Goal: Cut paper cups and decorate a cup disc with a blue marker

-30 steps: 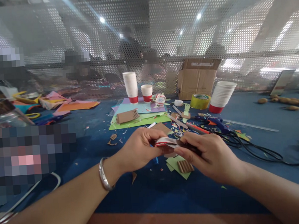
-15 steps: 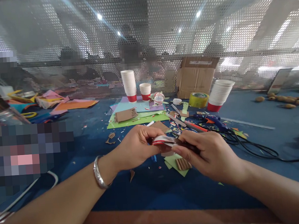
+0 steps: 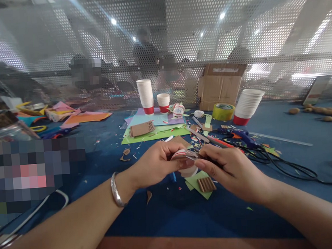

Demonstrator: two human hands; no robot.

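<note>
My left hand (image 3: 154,163), with a silver bangle at its wrist, is closed on a curved white paper piece with red stripes (image 3: 180,154). Thumb and index finger pinch it from both sides. Close by, my right hand (image 3: 231,169) is closed too, its fingertips meeting the right end of the striped piece. Something dark shows inside its curled fingers, but I cannot make it out. Below the hands, a small corrugated cardboard piece (image 3: 207,184) lies on green paper (image 3: 193,184). A pale round piece (image 3: 189,171) is partly hidden behind my left hand.
Stacked paper cups (image 3: 145,97) stand at the back, with another leaning stack (image 3: 248,105) at right. Yellow tape (image 3: 223,112), a blue glue gun (image 3: 246,137) and its black cable (image 3: 285,171) lie right. Cardboard strips (image 3: 141,129) rest on coloured sheets. Paper scraps litter the blue table.
The striped piece has turned slightly between my fingers. Both hands stay close together, and the whole view has shifted a little.
</note>
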